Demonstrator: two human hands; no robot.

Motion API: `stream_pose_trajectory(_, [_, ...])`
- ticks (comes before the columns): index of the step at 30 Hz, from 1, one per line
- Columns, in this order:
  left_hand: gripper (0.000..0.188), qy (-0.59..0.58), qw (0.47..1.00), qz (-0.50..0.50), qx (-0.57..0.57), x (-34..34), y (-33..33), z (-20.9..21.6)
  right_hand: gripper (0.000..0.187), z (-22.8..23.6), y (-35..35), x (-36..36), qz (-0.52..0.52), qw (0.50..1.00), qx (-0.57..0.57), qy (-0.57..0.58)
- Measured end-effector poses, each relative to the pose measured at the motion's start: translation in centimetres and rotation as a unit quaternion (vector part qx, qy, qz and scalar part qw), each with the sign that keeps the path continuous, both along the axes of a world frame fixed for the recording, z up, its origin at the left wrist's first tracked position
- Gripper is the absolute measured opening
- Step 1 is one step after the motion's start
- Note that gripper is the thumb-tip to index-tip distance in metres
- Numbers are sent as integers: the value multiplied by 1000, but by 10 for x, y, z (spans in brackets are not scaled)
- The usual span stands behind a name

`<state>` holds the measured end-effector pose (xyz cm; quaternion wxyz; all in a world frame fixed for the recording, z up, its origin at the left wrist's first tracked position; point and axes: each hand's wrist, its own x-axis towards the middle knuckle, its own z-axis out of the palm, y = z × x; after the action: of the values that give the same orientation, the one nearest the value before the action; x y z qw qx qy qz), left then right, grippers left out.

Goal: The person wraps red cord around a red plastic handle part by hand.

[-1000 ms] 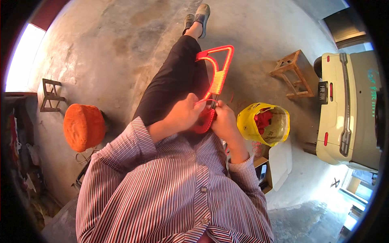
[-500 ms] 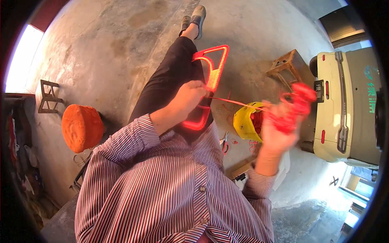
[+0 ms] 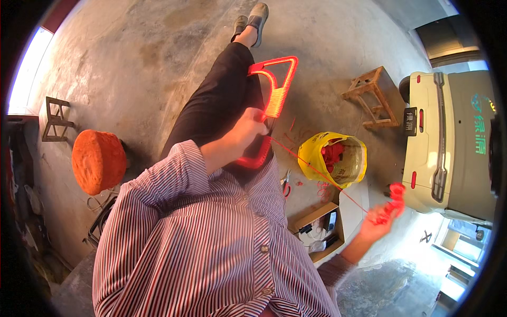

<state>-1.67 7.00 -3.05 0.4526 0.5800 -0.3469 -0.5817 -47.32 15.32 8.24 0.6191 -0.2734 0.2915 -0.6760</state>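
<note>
A red cord-wrapped frame (image 3: 277, 100) with a curved inner bar lies across my dark-trousered leg. My left hand (image 3: 249, 128) is closed around its middle, covering part of it. From beside that hand, a thin red cord (image 3: 319, 173) stretches to the lower right. My right hand (image 3: 377, 217), arm extended far right, is closed on a bundle of red cord (image 3: 396, 196). Under the taut strand, a yellow bag (image 3: 311, 153) stands open on the floor with red material (image 3: 332, 154) inside.
Scissors (image 3: 286, 186) and red scraps lie on the floor near the bag. A cardboard box (image 3: 311, 216) holds small items beside me. A wooden stool (image 3: 376, 98) and pale vehicle (image 3: 426, 137) are at right; an orange round stool (image 3: 99, 161) and small stool (image 3: 56, 119) at left.
My right hand has moved down and outward to the right with the cord bundle, and the strand now slants downward. My left hand has stayed on the frame.
</note>
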Motion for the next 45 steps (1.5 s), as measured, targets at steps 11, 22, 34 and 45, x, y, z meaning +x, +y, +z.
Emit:
stream_pose_trajectory(11, [35,300,937,-149,-100,-11,52,107,69,-100,-9,235,218,964,154,-4])
stream_pose_trajectory(22, [24,-543,724,-392,-165,27,15,65,33,-117,-119,255,459,796,-7,395])
stream_pose_trajectory(34, [28,19,998,-53,10,21,-10,17,24,-42,-138,210,121,974,-84,170])
stream_pose_trajectory(45, [34,76,990,-58,103,-4,1,5,35,61,-77,239,92,986,-122,-71])
